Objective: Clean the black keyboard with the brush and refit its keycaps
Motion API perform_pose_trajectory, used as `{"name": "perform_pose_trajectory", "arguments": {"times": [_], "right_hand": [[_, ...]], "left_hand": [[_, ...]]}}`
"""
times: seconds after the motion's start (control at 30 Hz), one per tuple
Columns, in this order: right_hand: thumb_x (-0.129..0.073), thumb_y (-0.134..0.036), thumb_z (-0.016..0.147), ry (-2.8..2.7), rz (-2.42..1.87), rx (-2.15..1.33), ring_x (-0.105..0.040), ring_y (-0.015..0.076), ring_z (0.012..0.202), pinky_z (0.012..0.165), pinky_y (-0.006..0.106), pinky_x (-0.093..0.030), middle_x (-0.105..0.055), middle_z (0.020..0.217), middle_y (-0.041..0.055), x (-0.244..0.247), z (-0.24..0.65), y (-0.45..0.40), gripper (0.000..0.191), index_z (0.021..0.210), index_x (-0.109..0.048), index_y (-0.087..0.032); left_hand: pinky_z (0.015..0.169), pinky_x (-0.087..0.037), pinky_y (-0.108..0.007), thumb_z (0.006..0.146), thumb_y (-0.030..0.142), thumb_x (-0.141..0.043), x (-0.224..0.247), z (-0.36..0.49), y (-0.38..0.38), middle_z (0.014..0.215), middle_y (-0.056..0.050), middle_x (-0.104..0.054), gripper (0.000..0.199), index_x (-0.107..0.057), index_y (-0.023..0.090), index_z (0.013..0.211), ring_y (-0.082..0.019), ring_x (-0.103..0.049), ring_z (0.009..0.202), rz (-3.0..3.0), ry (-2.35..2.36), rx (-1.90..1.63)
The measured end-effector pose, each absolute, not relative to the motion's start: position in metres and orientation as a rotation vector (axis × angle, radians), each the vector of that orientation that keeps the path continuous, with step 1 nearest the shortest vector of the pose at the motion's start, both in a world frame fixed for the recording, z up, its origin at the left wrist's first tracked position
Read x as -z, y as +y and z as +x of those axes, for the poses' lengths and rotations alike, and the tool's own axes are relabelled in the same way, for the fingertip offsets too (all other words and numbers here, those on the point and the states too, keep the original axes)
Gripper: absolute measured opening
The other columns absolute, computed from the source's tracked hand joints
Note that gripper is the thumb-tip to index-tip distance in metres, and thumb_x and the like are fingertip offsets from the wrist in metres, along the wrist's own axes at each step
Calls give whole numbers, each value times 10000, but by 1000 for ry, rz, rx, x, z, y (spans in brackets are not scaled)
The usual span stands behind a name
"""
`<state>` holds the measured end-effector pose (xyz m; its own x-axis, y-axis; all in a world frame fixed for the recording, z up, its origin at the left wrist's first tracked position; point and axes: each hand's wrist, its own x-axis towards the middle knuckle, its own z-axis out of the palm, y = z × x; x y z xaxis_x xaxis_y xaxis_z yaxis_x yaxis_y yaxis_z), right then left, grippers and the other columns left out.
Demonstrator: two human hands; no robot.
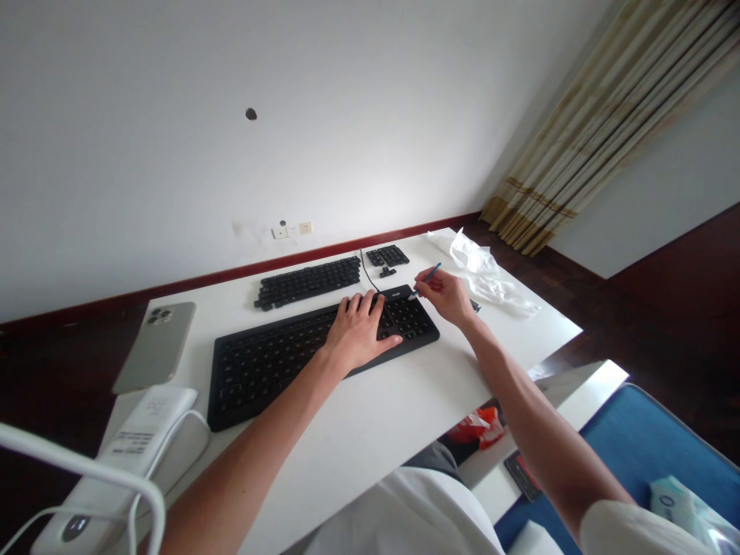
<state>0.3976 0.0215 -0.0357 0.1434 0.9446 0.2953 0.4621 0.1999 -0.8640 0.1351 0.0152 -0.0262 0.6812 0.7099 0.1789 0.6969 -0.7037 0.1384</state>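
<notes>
A black keyboard (pixel 271 362) with its keycaps off lies across the white table, its bare key sockets showing. My left hand (pixel 355 331) rests palm down on its right half, fingers spread and the tips near the back edge. Between the fingertips of my right hand (pixel 445 293) is a slim blue stick (pixel 431 271), held at a slant. Its pale lower tip is at the top right corner of the keyboard, by the number pad; whether it is a brush or a swab is too small to tell. Behind the keyboard sit the removed keycaps (pixel 312 281), laid out in rows.
A smaller keycap group (pixel 388 255) is at the table's back edge, beside a black cable (pixel 368 274). Crumpled clear plastic (pixel 479 266) covers the right end. A phone (pixel 156 347) and a white power strip (pixel 130 455) with cords occupy the left. A blue seat (pixel 641 455) stands at right.
</notes>
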Motion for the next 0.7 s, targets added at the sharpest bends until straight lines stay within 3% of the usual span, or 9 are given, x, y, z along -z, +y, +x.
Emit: {"name": "perform_pose_trajectory", "arguments": {"times": [0.43, 0.7], "right_hand": [[-685, -524, 938, -1626, -1463, -387, -747, 240, 793, 854, 425, -646, -772, 882, 59, 27, 392, 14, 315, 1006, -713, -218], [-700, -527, 929, -1607, -1447, -436, -746, 241, 791, 853, 430, -649, -775, 903, 63, 28, 392, 14, 315, 997, -716, -219]], "left_hand": [[1211, -327, -551, 979, 728, -508, 27, 136, 16, 1636, -186, -453, 845, -472, 133, 1579, -401, -449, 1429, 2817, 1179, -349], [1214, -324, -550, 982, 724, -508, 28, 135, 16, 1642, -199, -443, 862, -470, 104, 1579, -403, -449, 1423, 2825, 1182, -344]]}}
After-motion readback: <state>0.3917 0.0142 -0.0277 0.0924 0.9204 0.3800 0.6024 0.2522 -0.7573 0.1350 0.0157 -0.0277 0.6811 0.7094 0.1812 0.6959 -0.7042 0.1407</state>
